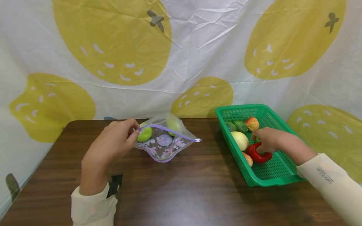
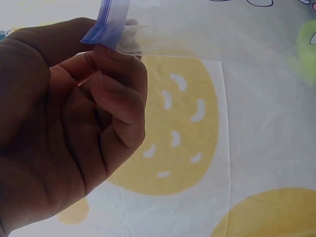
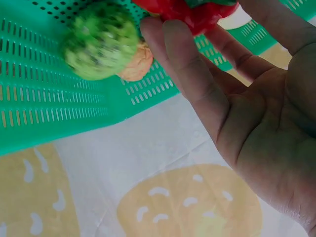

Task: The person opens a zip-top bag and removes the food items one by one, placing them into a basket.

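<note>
In the head view my left hand (image 1: 114,141) pinches the left corner of a clear zip bag (image 1: 167,150) with a purple seal. The bag's mouth gapes, and its white slider (image 1: 197,140) sits at the right corner. Inside lie a green fruit (image 1: 145,134) and a paler green one (image 1: 174,124), seen through the plastic. The left wrist view shows the purple seal (image 2: 111,24) between thumb and fingers. My right hand (image 1: 268,139) reaches into the green basket (image 1: 291,181) and grips a red bell pepper (image 1: 257,155), fingers and thumb on either side of it.
Around the pepper in the basket are a pale yellow fruit (image 1: 239,140), a dark green bumpy fruit (image 1: 241,126) and orange-red fruits (image 1: 252,123). The brown table (image 1: 181,194) ends at a hanging cloth (image 1: 195,62) printed with yellow fruit shapes.
</note>
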`<move>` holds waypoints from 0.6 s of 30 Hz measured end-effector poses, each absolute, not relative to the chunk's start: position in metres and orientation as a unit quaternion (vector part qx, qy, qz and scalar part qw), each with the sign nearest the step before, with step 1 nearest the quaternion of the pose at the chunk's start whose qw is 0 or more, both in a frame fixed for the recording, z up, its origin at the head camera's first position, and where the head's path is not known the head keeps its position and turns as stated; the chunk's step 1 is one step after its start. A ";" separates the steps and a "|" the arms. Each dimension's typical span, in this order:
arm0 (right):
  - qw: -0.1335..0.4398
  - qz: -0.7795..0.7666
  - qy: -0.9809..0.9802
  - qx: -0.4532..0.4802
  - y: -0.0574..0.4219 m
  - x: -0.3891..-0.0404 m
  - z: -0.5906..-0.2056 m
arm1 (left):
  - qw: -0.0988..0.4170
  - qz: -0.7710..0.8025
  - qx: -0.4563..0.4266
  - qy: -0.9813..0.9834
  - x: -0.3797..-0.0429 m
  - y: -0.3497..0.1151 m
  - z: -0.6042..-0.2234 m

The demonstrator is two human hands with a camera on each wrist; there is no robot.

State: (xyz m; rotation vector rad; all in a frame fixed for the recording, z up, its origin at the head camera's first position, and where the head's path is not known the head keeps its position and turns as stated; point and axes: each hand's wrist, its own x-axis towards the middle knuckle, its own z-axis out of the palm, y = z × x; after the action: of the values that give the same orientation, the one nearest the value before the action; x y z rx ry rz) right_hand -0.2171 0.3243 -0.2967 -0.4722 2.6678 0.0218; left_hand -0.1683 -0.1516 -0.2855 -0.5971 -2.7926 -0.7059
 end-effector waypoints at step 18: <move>-0.090 -0.046 0.963 -0.251 0.260 -0.140 -0.198 | 0.115 -0.240 -0.205 -0.942 -0.168 -0.151 -0.285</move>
State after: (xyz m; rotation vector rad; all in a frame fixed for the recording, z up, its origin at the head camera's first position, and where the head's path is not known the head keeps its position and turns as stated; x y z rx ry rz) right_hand -0.1400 0.2598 -0.1981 -0.8379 3.2104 -0.1547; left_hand -0.1678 -0.1512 -0.2854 -0.6004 -2.7605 -0.7048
